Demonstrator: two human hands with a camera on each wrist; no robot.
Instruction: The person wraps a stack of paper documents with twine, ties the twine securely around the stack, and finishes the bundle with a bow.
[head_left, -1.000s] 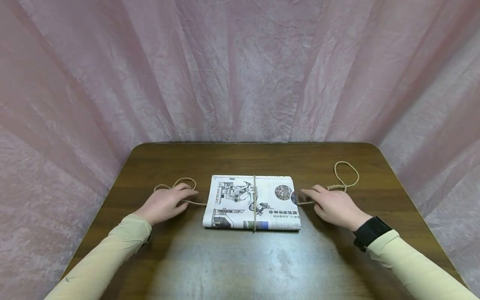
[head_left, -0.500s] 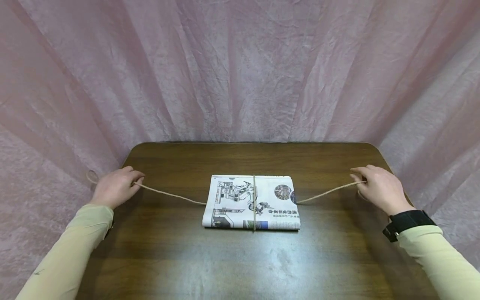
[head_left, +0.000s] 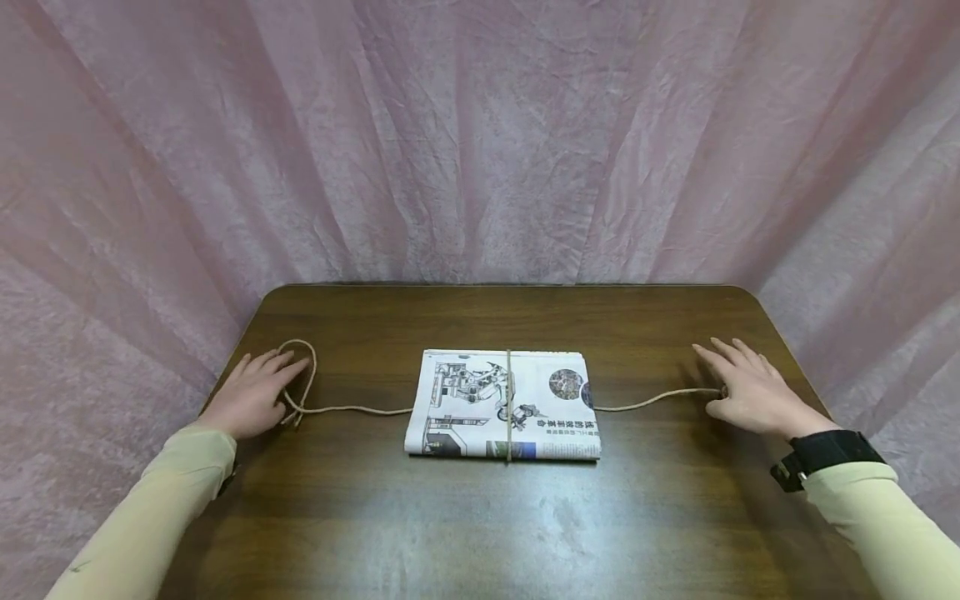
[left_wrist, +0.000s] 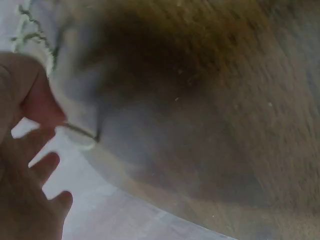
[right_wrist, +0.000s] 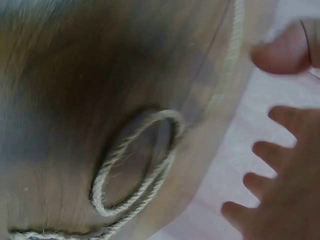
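Head view: folded newspaper (head_left: 504, 406) at table (head_left: 480, 517) centre, one twine (head_left: 352, 409) band across its middle. Twine tails run to 9 and 3 o'clock. Left hand (head_left: 253, 394) lies flat, fingers spread, beside a loose end loop; right hand (head_left: 746, 387) likewise apart, holding nothing.

Left wrist view: fingers (left_wrist: 40, 160) splayed over the table edge; twine (left_wrist: 30, 35) at 11 o'clock, blurred.

Right wrist view: twine coil (right_wrist: 135, 170) at the rim, open fingers (right_wrist: 280, 150) at 3 o'clock.

Risk: unheld tails go slack, likely loosening the band; edge coils may slip off.
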